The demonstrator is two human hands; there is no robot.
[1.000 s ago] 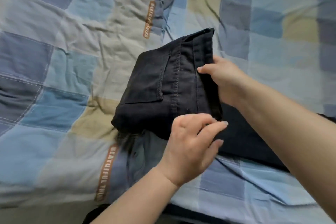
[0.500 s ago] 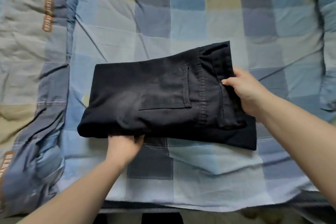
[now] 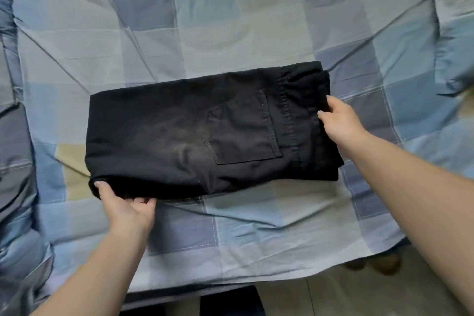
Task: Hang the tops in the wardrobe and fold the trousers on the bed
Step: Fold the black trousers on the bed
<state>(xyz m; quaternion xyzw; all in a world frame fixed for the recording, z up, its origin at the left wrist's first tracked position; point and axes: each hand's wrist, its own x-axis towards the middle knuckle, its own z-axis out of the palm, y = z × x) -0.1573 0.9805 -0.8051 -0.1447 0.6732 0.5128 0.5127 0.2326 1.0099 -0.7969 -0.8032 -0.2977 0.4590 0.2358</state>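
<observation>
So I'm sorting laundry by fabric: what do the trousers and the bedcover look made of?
Trousers: black woven cloth, likely cotton twill or denim; matte, slightly faded, with stitched seams and a patch pocket. Bedcover: thin, smooth woven fabric, probably cotton or a blend; printed blue, grey and beige checks, sharply creased.

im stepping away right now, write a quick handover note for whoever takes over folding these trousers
Left hand: grips the near left corner of the folded black trousers, thumb on top, fingers tucked under.
Right hand: holds the waistband end on the right, fingers curled round its edge.
Trousers: folded into a compact rectangle, back pocket up, lying on the checked bedspread.
Done: this pair looks folded.
Left: let go or square it up. No tops or wardrobe in view, so hanging cannot be judged.
</observation>
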